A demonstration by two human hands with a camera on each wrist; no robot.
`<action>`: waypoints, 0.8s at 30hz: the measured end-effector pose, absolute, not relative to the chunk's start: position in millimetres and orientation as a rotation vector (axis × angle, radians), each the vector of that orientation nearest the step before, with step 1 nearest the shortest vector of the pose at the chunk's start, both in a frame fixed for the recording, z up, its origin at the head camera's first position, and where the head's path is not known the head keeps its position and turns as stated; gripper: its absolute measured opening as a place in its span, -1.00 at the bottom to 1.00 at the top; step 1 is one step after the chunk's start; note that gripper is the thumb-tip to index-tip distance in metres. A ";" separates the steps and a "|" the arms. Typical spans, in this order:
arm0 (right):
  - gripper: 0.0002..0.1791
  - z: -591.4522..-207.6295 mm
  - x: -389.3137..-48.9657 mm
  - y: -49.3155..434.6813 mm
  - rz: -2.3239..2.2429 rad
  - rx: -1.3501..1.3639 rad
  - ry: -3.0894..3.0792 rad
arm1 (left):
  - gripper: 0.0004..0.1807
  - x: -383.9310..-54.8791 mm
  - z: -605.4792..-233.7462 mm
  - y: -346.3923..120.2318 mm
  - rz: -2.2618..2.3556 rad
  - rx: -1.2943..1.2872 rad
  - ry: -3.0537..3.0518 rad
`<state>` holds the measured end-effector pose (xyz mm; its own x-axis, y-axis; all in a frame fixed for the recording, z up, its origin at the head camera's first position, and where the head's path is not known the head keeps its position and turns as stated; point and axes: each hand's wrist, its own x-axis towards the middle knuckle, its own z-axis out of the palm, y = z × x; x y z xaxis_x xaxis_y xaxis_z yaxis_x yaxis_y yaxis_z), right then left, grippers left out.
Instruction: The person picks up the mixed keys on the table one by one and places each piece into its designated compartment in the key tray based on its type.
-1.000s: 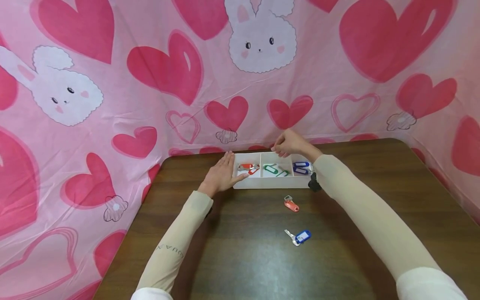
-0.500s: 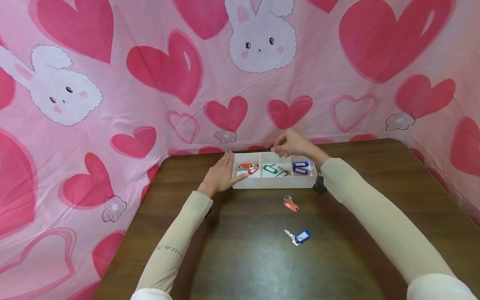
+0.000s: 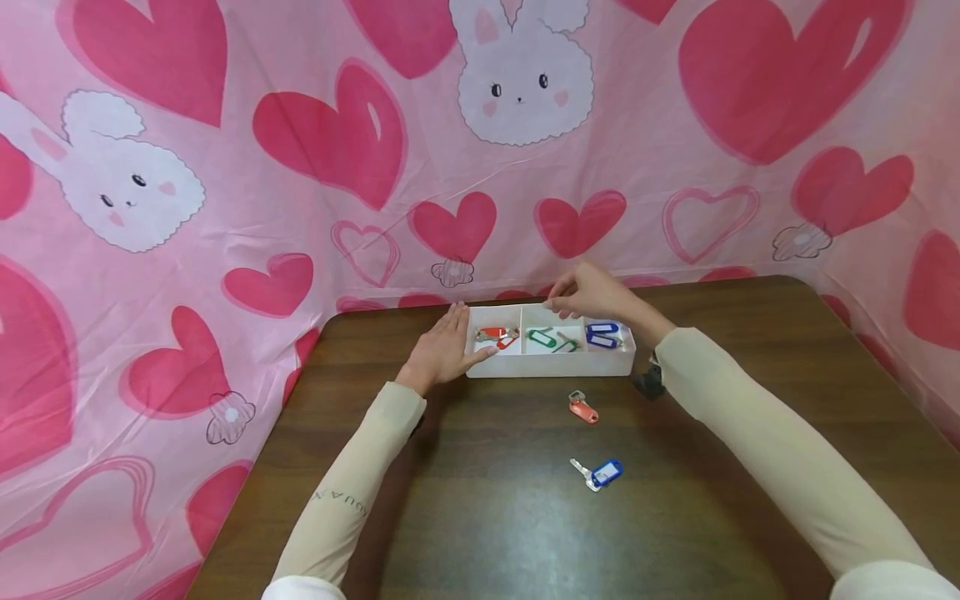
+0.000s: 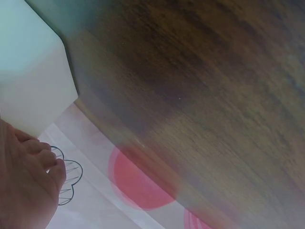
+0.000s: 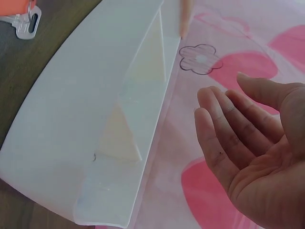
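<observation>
A white three-compartment box (image 3: 551,366) stands near the table's back edge. Red key tags (image 3: 495,333) lie in its left compartment, green ones (image 3: 542,338) in the middle and blue ones (image 3: 602,341) on the right. My left hand (image 3: 442,348) rests flat against the box's left end, thumb along the front rim. Over the back of the middle compartment hovers my right hand (image 3: 592,292); the right wrist view shows its loosely bent fingers (image 5: 233,129) with nothing in them. In that view the box's side wall (image 5: 62,109) hides the tags inside.
On the brown wooden table (image 3: 480,500), in front of the box, lie a red key tag (image 3: 582,410) and, nearer, a blue key tag (image 3: 606,473) with a silver key (image 3: 581,472). A pink heart-print cloth (image 3: 510,175) hangs right behind the table.
My right forearm has swung outward to the right, and the right hand has shifted slightly right and down above the box. My left hand and the key tags have stayed in place.
</observation>
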<state>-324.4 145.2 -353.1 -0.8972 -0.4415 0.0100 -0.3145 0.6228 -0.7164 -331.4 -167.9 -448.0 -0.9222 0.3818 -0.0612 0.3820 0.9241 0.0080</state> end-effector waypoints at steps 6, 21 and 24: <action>-0.73 -352.4 -318.0 147.0 -1.241 -0.671 2.585 | 0.19 -331.7 -448.2 -168.0 0.006 0.588 3.019; -0.78 -356.2 -288.6 152.9 -1.159 -0.755 2.682 | 0.21 -332.5 -448.3 -168.3 0.005 0.602 3.020; -0.79 -358.8 -283.5 154.8 -1.143 -0.785 2.704 | 0.21 -332.1 -448.5 -168.8 0.012 0.594 3.012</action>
<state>-283.5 154.8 -358.8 -0.8616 -0.4971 0.1024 -0.4199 0.5849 -0.6940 -332.1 -168.8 -448.5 -0.9228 0.3792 -0.0684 0.3786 0.9253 0.0215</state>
